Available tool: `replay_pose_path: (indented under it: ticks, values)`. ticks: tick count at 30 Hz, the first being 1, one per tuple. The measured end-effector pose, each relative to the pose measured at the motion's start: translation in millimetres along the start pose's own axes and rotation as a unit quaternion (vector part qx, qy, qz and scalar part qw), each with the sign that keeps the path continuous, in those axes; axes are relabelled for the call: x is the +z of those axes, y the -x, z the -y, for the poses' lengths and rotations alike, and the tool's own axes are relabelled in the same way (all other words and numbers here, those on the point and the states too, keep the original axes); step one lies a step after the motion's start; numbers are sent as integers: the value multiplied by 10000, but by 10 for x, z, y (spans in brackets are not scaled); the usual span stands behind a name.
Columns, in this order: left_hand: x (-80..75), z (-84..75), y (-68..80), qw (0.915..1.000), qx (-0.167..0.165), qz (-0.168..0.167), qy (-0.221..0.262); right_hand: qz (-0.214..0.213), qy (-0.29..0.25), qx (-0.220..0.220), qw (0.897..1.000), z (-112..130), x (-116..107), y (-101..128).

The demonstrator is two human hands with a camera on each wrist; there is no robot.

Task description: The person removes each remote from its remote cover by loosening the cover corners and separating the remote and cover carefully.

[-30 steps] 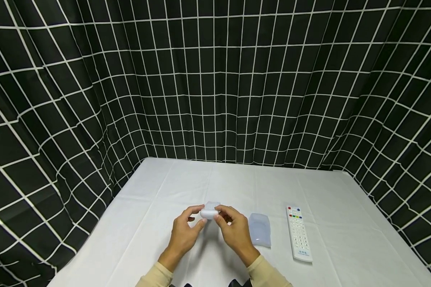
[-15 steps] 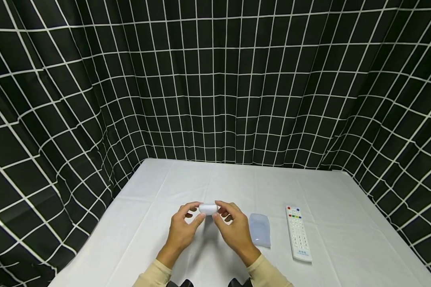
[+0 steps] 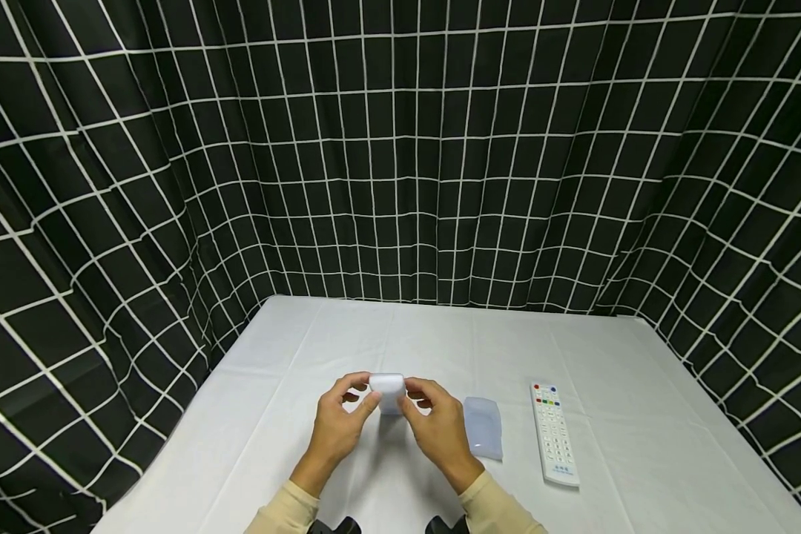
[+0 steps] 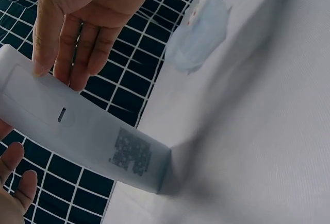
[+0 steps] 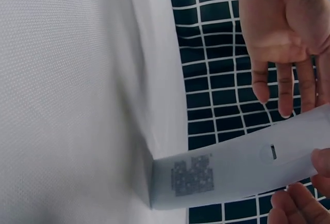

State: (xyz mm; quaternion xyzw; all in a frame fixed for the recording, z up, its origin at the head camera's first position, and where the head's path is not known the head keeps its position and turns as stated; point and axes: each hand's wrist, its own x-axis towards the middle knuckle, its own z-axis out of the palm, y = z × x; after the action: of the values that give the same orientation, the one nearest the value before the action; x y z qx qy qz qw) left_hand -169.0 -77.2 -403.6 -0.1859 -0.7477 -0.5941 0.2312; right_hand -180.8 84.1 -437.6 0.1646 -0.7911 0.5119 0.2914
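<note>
My left hand (image 3: 337, 426) and right hand (image 3: 438, 430) together hold a white remote control (image 3: 389, 386) upright in front of me, a thumb and fingers at each side of its upper end. In the left wrist view its back (image 4: 93, 126) bears a small dark slot and a grey printed label, and the lower end comes right down to the white cloth. The right wrist view has the same back (image 5: 234, 175), the right hand's fingertips (image 5: 296, 203) at its edge. Right of the hands lies a translucent bluish sleeve (image 3: 483, 428), flat.
Farther right on the white-covered table (image 3: 374, 334) lies a long white remote (image 3: 555, 437) with coloured buttons at its far end. A black curtain (image 3: 414, 185) with a white grid encloses the table's back and sides.
The held remote control has tipped from pointing away from me to standing upright, its gripped end rising slightly. Both hands keep their hold; the sleeve and the other remote stay put.
</note>
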Motion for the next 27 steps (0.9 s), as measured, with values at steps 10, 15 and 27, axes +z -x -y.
replay_pose_path:
  ticks: [10,15,27]
  values:
    - [7,2,-31,9993,-248,36,289,82,-116,109,9998,1,-2,-7]
    - [55,239,-31,9981,-325,-61,514,51,-168,194,9997,4,0,-13]
    - [136,606,92,9968,-734,-19,-313,54,-203,483,9986,2,19,-42]
